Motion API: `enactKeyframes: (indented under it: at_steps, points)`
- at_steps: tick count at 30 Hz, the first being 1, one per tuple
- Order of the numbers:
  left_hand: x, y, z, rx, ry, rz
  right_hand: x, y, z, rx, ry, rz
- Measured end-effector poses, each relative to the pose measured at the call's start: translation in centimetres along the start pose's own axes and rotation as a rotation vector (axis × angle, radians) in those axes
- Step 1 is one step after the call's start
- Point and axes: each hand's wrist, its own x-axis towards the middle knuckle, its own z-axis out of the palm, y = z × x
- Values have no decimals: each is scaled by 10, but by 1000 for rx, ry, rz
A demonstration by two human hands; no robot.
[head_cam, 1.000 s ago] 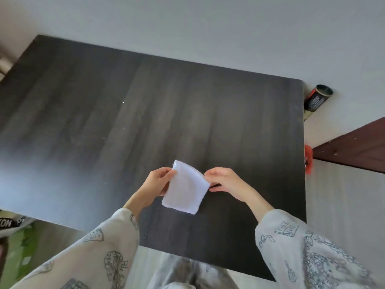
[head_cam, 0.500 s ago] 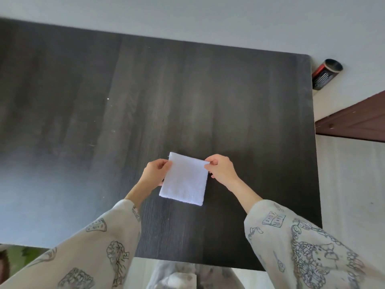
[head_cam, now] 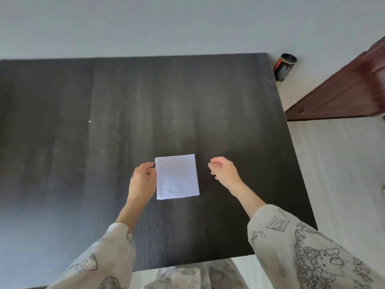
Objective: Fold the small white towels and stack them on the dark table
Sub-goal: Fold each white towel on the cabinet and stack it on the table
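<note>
A small white towel, folded into a square, lies flat on the dark table near its front middle. My left hand rests against the towel's left edge, fingertips at its far left corner; whether they pinch the cloth is unclear. My right hand hovers a short way to the right of the towel, apart from it, fingers loosely curled and holding nothing. No other towel is visible on the table.
A dark cylindrical can with a red band lies on the pale floor past the table's far right corner. A dark reddish wooden door or furniture piece stands to the right. The table's right edge runs close to my right arm.
The towel went from being held up between both hands to lying flat on the table. My right hand let go and moved off to the right. The view shifted.
</note>
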Motion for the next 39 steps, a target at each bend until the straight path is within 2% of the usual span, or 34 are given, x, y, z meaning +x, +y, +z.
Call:
enactKeyframes:
  at_steps: [4, 10, 14, 19, 22, 30, 39]
  points:
    - [-35, 39, 17, -23, -44, 130, -45, 34, -45, 109, 42, 7]
    - [-112, 111, 98, 141, -262, 452, -121, 116, -130, 297, 172, 73]
    - [-193, 167, 179, 241, -436, 674, -196, 203, -202, 386, 320, 13]
    - [-316, 250, 309, 332, -636, 972, -292, 334, -299, 556, 562, 29]
    - [-395, 281, 381, 331, -722, 1095, -346, 404, -343, 653, 708, 58]
    - [-565, 336, 555, 426, -1014, 1343, -453, 571, -442, 844, 1050, 162]
    - [-700, 427, 764, 487, -1182, 1382, -501, 740, -601, 935, 1219, 276]
